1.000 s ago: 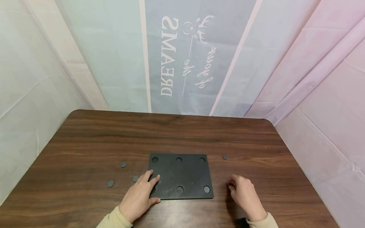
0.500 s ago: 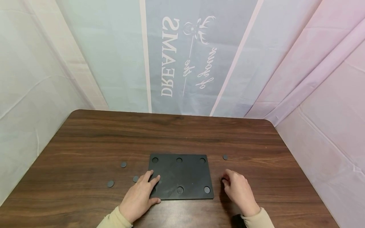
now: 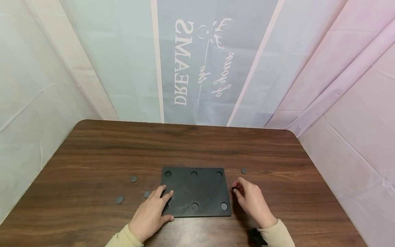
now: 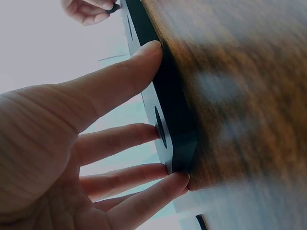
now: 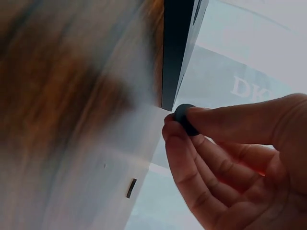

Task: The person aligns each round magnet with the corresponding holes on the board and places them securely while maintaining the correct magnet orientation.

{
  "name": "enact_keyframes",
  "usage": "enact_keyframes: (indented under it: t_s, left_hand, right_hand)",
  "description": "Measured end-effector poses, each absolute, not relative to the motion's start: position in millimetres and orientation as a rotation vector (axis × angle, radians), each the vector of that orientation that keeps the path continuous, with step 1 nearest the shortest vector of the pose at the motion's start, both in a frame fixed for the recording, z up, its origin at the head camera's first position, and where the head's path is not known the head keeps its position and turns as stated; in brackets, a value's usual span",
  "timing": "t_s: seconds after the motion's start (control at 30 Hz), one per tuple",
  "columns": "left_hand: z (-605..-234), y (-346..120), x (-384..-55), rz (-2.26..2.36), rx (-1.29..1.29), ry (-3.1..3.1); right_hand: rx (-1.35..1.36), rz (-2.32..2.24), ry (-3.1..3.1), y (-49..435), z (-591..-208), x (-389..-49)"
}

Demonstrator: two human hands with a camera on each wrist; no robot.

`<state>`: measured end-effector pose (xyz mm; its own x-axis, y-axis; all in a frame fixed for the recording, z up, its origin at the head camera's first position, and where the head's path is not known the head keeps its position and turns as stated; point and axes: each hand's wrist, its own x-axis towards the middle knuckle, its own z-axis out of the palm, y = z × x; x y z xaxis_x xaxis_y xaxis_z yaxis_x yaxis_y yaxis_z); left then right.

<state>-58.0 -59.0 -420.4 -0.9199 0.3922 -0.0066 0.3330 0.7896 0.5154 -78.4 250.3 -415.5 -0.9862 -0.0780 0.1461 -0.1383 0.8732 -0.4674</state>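
A flat black board (image 3: 203,188) with round recesses along its edges lies on the table. A lighter grey disc (image 3: 224,206) fills its front right recess. My left hand (image 3: 150,210) rests on the board's left end with spread fingers, its thumb (image 4: 120,79) against the front edge. Just off the board's right edge, my right hand (image 3: 251,199) pinches a small dark disc (image 5: 186,119) between thumb and fingertips. The left hand hides part of the front left recess.
On the brown wooden table (image 3: 197,145) lie several loose grey discs: a left one (image 3: 119,200), a farther one (image 3: 133,179), one beside the left hand (image 3: 146,194) and one at the right (image 3: 243,170). A printed curtain (image 3: 210,68) hangs behind.
My right hand has moved left and slightly away from me, bringing the pinched disc close to the board's right edge. The left hand and the board have stayed in place.
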Motion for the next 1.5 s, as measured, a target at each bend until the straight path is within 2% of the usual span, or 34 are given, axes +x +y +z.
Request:
enact_keyframes:
  t_s: [0.67, 1.5]
  left_hand:
    - [-420.9, -58.7, -57.8, 0.793, 0.570, 2.846]
    - [-419.5, -60.7, -58.9, 0.804, 0.590, 2.850]
  right_hand:
    - [0.279, 0.812, -2.823, 242.6, -417.8, -94.4]
    - [0.278, 0.894, -2.836, 238.8, -415.5, -115.5]
